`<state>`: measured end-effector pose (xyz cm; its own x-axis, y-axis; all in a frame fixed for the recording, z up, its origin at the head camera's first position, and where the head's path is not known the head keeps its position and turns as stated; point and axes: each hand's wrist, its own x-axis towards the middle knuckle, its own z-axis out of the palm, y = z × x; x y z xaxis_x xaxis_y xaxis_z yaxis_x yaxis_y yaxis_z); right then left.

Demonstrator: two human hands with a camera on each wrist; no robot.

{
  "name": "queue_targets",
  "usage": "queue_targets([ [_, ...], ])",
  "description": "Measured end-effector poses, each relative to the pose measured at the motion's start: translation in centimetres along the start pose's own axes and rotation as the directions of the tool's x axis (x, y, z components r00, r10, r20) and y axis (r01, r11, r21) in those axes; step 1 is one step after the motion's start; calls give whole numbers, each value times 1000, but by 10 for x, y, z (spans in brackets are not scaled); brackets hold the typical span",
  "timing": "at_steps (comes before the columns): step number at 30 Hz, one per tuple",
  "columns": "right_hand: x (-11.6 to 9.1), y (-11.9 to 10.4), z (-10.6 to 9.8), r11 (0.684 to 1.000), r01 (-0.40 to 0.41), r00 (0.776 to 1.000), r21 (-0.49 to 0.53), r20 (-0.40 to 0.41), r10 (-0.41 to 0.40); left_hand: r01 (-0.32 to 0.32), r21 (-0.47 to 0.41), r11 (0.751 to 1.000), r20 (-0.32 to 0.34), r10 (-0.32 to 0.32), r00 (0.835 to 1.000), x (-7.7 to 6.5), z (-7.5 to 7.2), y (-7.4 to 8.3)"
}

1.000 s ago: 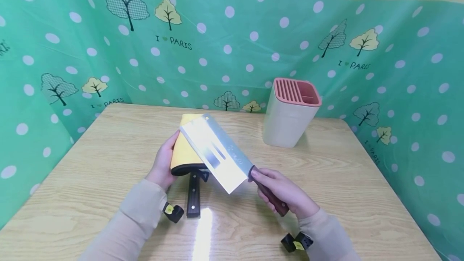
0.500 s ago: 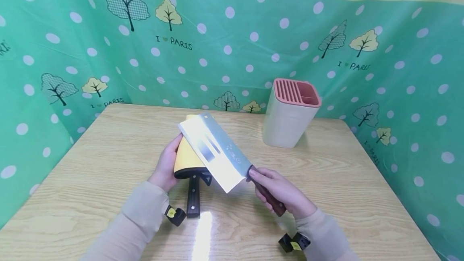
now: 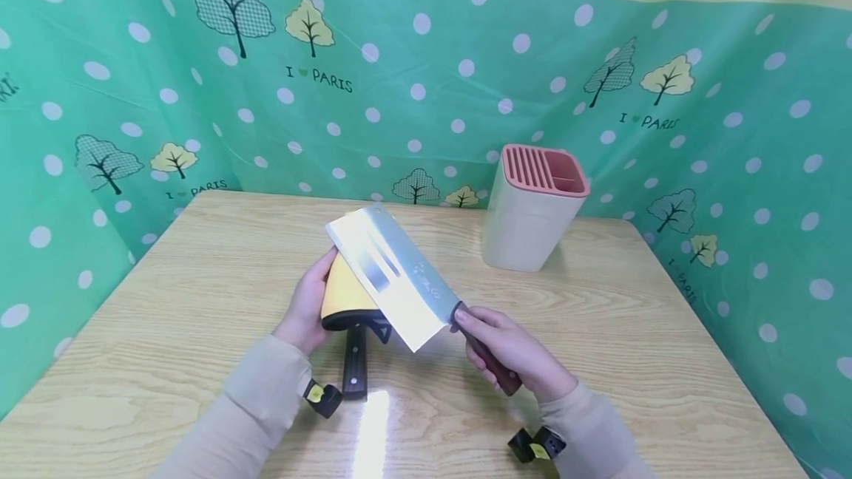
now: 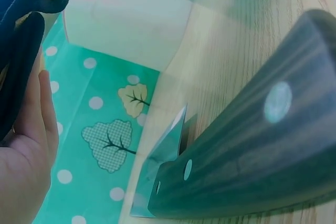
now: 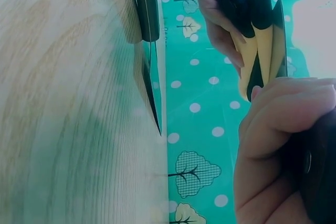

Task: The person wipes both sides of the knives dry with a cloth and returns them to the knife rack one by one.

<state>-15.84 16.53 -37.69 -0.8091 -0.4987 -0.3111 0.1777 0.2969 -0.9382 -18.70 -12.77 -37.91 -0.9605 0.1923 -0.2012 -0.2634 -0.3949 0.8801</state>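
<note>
In the head view, my right hand [image 3: 515, 350] grips the dark wooden handle of a cleaver [image 3: 393, 279], its broad shiny blade tilted up to the left. My left hand [image 3: 306, 309] holds a folded yellow cloth [image 3: 345, 293] with black edging behind the blade, which hides part of it. Seen from the right wrist, the cloth [image 5: 265, 51] lies folded against the blade [image 5: 281, 40]. Below the cloth, a second knife [image 3: 356, 364] lies on the table; its riveted black handle [image 4: 252, 140] fills the right of the left wrist view.
A white knife block [image 3: 529, 231] with a pink slotted top stands at the back right of the wooden table [image 3: 632, 331]. Green dotted curtain fabric [image 3: 426, 94] hangs behind and along both sides.
My left hand and the cloth have shifted slightly right and nearer. My right hand and the cleaver have moved slightly left. The table knife and knife block have stayed put.
</note>
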Motion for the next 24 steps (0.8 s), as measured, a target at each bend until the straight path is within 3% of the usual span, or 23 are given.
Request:
queue_targets([
  [14,3,-1,4,1000,4,999,12,-32,-4,2,-10,1000,28,-2,1000,0,5,-4],
  [24,5,-3,8,999,-1,999,36,-50,2,17,-38,999,-33,-18,999,-1,10,-4],
])
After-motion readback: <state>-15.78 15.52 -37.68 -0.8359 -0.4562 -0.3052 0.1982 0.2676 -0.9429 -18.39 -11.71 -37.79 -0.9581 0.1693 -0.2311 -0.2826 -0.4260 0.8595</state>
